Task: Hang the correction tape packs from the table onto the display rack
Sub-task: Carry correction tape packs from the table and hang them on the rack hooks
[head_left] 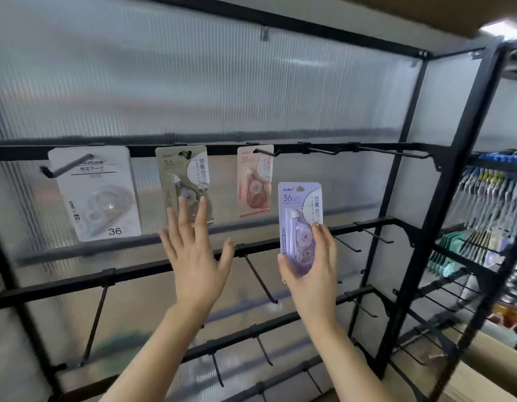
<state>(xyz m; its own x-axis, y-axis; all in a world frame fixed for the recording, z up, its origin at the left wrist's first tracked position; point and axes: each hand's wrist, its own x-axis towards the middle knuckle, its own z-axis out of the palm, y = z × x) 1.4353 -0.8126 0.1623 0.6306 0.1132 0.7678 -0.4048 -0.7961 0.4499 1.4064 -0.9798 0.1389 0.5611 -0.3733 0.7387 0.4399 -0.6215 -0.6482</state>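
Observation:
My right hand [315, 262] grips the lower part of a purple correction tape pack [299, 210], held upright in front of the black display rack [408, 158], below and left of a bare hook [324, 150] on the top rail. My left hand [193, 253] is raised with fingers spread and straight, its fingertips over the bottom of the green pack [183, 175]. Three packs hang on the top rail: a white one [97, 192] at the left, the green one in the middle, and a pink one [255, 181] to its right.
Another bare hook [396, 152] sticks out at the top rail's right end. Lower rails carry several empty hooks [261, 278]. A ribbed translucent panel [193, 82] backs the rack. At the right, a second rack [489, 198] holds hanging stationery.

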